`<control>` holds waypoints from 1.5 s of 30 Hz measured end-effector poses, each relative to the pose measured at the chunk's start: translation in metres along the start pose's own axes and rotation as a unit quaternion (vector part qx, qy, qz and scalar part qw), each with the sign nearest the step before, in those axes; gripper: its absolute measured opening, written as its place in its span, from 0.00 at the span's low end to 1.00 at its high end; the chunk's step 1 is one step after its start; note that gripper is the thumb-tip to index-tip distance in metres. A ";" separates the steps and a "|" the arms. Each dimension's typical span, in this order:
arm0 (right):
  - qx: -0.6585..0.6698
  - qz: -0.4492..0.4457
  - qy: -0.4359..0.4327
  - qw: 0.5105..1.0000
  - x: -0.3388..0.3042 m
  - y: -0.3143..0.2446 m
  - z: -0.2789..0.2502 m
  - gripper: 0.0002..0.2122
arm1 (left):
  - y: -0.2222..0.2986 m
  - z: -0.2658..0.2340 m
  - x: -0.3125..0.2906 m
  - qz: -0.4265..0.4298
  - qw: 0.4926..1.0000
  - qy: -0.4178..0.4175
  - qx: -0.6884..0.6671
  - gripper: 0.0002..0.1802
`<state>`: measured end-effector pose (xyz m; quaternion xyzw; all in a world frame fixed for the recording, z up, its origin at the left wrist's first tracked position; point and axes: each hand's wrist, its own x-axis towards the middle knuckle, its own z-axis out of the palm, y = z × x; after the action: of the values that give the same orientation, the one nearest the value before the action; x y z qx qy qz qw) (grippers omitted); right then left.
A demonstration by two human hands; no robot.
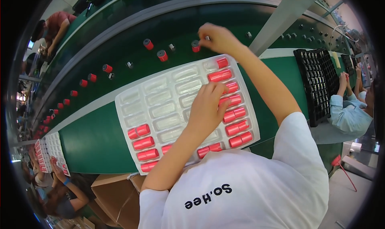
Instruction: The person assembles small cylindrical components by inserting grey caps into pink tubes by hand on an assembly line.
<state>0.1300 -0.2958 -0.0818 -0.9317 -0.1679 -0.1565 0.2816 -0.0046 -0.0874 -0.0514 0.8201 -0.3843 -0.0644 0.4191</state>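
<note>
In the head view, a white plastic tray [162,109] lies on the green bench [90,138], its far edge along a grey rail [94,108]. The left hand [209,102] is over the tray near its right edge. Its fingers are bent and touch the red cylinders [234,115] in the right-hand column; I cannot tell whether they grip any. That column has red cylinders in every pocket, with a single one in the pocket at the far right corner. More sit in the left column toward the near left corner, and others along the near edge, partly behind the left forearm.

The right hand [219,38] reaches past the tray's far edge to the green belt [132,38]. Its fingers are curled, with the tips at a grey-topped cylinder [195,46] standing there; blur hides whether they have closed on it. A small metal part [207,38] shows beside these fingers. Along the belt to the left stand further red cylinders and metal parts.
</note>
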 end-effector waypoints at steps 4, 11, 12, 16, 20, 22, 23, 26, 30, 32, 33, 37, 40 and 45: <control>-0.185 0.191 -0.028 0.964 0.000 0.029 -0.020 0.08 | -0.003 0.011 0.040 0.015 0.996 0.026 0.081 0.20; 0.106 0.274 -0.045 0.955 -0.021 0.042 -0.023 0.12 | -0.036 0.021 0.076 -0.028 0.978 -0.110 0.172 0.21; 0.296 0.299 0.004 0.907 -0.027 0.035 -0.029 0.13 | -0.036 0.018 0.076 -0.032 0.977 -0.121 0.174 0.21; 0.377 0.247 0.029 0.892 -0.049 -0.004 -0.049 0.12 | -0.037 0.008 0.076 -0.039 0.975 -0.131 0.177 0.22; 0.390 0.233 0.046 0.890 -0.059 -0.029 -0.052 0.12 | -0.034 0.023 0.076 -0.001 0.976 -0.072 0.206 0.21; 0.420 0.224 0.071 0.877 -0.061 -0.032 -0.051 0.11 | -0.029 0.027 0.084 0.000 0.968 -0.069 0.241 0.20; 0.420 0.223 0.072 0.877 -0.063 -0.035 -0.051 0.11 | -0.027 0.025 0.083 0.001 0.968 -0.068 0.242 0.20; 0.569 0.207 0.112 0.788 -0.072 -0.051 -0.051 0.11 | -0.023 0.012 0.078 -0.058 0.980 -0.083 0.172 0.21; 0.580 0.164 0.151 0.784 -0.090 -0.081 -0.050 0.10 | -0.014 -0.013 0.048 -0.156 0.883 -0.078 -0.436 0.17; 0.571 0.104 0.181 0.794 -0.094 -0.089 -0.042 0.10 | -0.005 -0.017 0.039 -0.168 0.782 -0.041 -0.599 0.14; 0.569 0.091 0.187 0.796 -0.095 -0.096 -0.041 0.09 | -0.003 -0.016 0.035 -0.169 0.782 -0.038 -0.599 0.14; 0.526 0.056 0.174 0.830 -0.092 -0.107 -0.040 0.08 | -0.002 -0.016 0.026 -0.159 0.747 0.020 -0.645 0.14; 0.529 0.056 0.174 0.829 -0.091 -0.108 -0.041 0.09 | -0.005 -0.018 0.021 -0.140 0.755 0.018 -0.641 0.15; 0.532 0.052 0.200 0.821 -0.093 -0.113 -0.042 0.08 | -0.006 -0.022 0.019 -0.120 0.797 0.000 -0.593 0.16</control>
<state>-0.0068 -0.2526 -0.0309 -0.5928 -0.1163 -0.2110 0.7685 0.0211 -0.0842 -0.0379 0.4509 -0.1699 -0.3291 0.8121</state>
